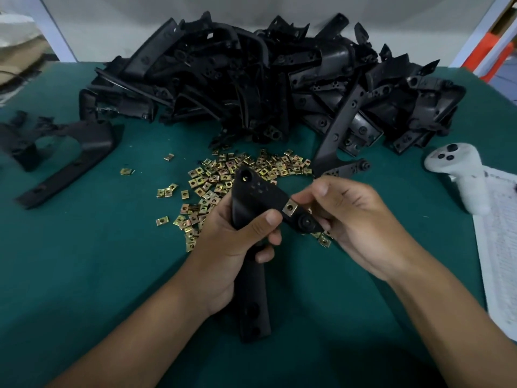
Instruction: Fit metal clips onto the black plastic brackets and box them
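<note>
Mostly green table (84, 275), cloth-covered, takes up the whole view. At the far edge, a big heap of black brackets (251, 79), tangled, piled well above the surface. One long bracket arm (340, 121) leans out of the heap's right side toward the middle. Far left, apart from the heap, a curved black part (67, 152) lies flat w/ smaller black bits beside it. Right edge: white sheet w/ printed rows (500, 247), and a white handheld controller (458, 175) resting partly on it.

Center, just in front of the heap: scatter of brass-colored metal clips (223, 175), small squares w/ a hole each; a few strays to the left.

Held bracket (254, 197) is up off the table, above the clip scatter, long end pointing down toward the near edge. Left hand (237, 247) wraps its middle, thumb across the front. Right hand (358, 219) pinches the bracket's short right-hand tab, fingers curled around it. One clip (290, 209) sits on that tab's edge, just beside the right thumb and fingers; can't tell if fully seated.
</note>
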`<action>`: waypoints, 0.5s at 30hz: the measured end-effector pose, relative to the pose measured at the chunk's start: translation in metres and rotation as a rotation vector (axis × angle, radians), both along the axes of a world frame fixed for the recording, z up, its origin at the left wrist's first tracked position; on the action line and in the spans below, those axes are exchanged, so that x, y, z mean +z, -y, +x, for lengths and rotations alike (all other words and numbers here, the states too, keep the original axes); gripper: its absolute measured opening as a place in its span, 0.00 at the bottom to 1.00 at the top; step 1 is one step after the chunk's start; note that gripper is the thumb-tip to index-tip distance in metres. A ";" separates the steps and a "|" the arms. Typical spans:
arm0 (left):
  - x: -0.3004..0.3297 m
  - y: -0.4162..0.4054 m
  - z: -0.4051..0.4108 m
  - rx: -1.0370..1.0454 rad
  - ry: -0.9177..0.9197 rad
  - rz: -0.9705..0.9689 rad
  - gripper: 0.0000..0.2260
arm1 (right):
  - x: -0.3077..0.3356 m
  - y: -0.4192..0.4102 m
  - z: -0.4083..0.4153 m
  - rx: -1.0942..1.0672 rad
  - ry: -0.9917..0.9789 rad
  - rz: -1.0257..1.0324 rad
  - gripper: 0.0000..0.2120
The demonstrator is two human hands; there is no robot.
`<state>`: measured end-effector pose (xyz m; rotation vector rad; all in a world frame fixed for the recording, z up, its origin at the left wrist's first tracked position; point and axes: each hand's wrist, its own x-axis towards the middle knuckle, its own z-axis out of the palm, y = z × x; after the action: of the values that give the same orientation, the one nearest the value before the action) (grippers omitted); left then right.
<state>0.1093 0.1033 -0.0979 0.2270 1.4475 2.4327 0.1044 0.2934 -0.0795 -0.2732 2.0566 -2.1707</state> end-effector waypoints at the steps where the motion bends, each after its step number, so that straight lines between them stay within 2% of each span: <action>1: 0.001 0.001 0.000 -0.007 0.000 0.003 0.06 | 0.001 0.000 0.001 -0.001 -0.006 0.009 0.21; 3: 0.002 0.001 0.000 -0.017 0.005 0.017 0.06 | -0.001 0.000 0.001 0.007 -0.005 0.011 0.18; 5: 0.003 0.000 -0.001 -0.009 0.034 0.036 0.07 | -0.005 0.000 -0.002 0.023 0.066 -0.099 0.12; 7: 0.003 0.000 -0.002 -0.001 0.070 0.056 0.04 | -0.006 0.001 -0.006 0.018 0.223 -0.300 0.18; 9: 0.001 -0.001 -0.002 -0.010 0.096 0.065 0.04 | -0.009 -0.004 -0.010 0.020 0.306 -0.414 0.22; 15: -0.001 0.000 -0.002 -0.028 0.130 0.038 0.06 | -0.011 -0.012 -0.014 0.066 0.297 -0.468 0.19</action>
<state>0.1073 0.1032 -0.0990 0.0947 1.3348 2.4054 0.0900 0.3057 -0.0901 -0.0559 1.3559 -2.4508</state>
